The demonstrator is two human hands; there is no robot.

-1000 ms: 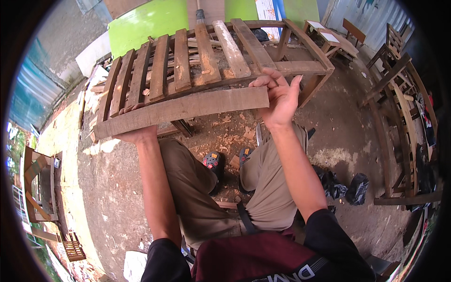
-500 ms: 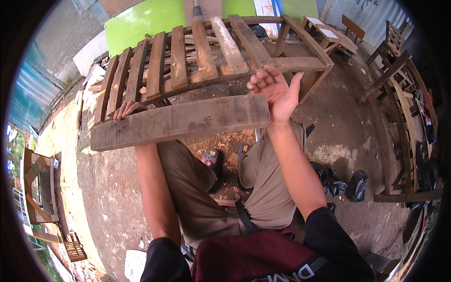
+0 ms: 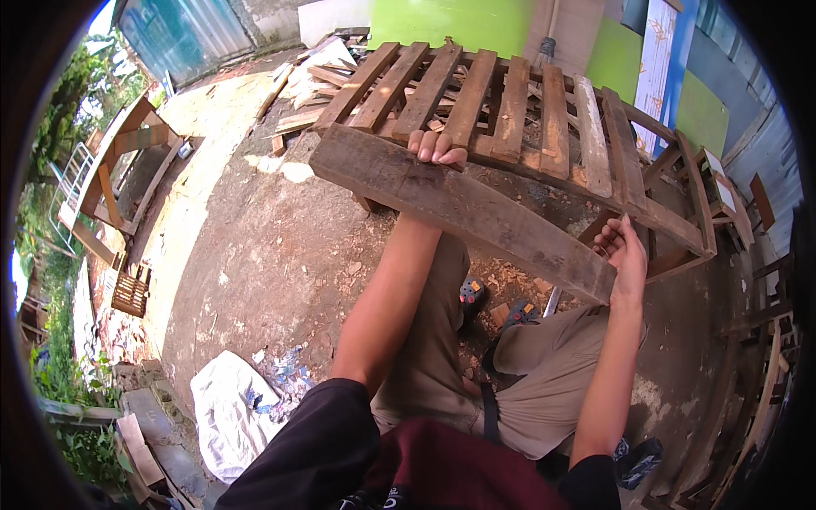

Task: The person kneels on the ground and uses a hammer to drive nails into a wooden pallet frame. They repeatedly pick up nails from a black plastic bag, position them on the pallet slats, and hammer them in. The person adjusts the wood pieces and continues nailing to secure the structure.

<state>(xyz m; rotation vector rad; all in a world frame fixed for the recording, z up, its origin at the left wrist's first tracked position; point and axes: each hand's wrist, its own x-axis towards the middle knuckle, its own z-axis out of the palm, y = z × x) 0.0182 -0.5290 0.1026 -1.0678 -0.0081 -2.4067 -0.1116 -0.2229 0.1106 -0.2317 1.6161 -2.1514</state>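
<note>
A thick, weathered wooden plank [image 3: 476, 212] lies slantwise before me, its left end farther away and higher in the view. My left hand [image 3: 436, 151] is closed over its far edge, left of the middle, fingertips on the wood and thumb hidden. Beside the plank's right end is my right hand [image 3: 627, 262], its palm against or very close to the end. The fingers there are loosely bent, with nothing between them. Just beyond the plank stands a slatted wooden frame [image 3: 557, 119], one of its slats whitish.
Scrap wood [image 3: 327, 85] is heaped behind the frame's left end. A white sack [image 3: 229, 412] lies on the ground at lower left, near a slatted crate [image 3: 129, 289]. Wood chips [image 3: 353, 272] litter the floor; wooden furniture [image 3: 765, 391] lines the right side.
My view has swung left. The plank has tilted, its right end now nearer me and lower. My right hand's fingers have bent in more; my left hand keeps its grip.
</note>
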